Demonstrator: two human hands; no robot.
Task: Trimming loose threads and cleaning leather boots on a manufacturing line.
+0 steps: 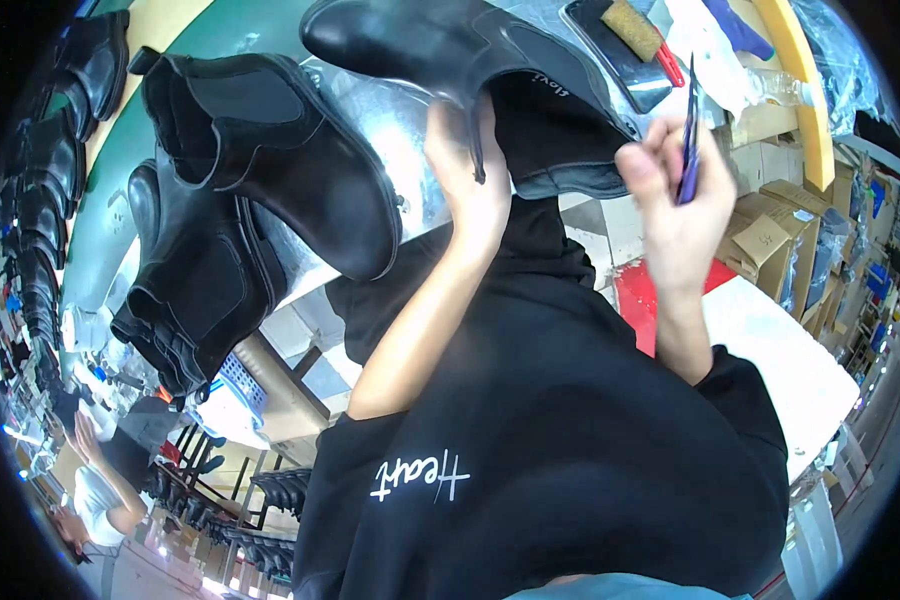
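Note:
My left hand (475, 185) is closed on a black ankle boot (420, 45), which lies on its side with its opening toward my right. The fingers are partly hidden behind the boot's upper. Beside the opening, my right hand (685, 200) pinches a slim pointed tool (690, 140) with a purple handle and a dark tip pointing up and away; its exact kind is unclear. Two more black ankle boots stand to my left: one (310, 185) near my left wrist, another (200, 290) partly behind it. Part of a further boot (145, 205) shows behind them.
A brush with a red handle (670, 65) and tan head lies on a dark flat case (610, 60). A clear bottle (778, 88) is further right. Boots (40, 225) line the far left. Cardboard boxes (780, 235) are piled right; another person (100, 500) is lower left.

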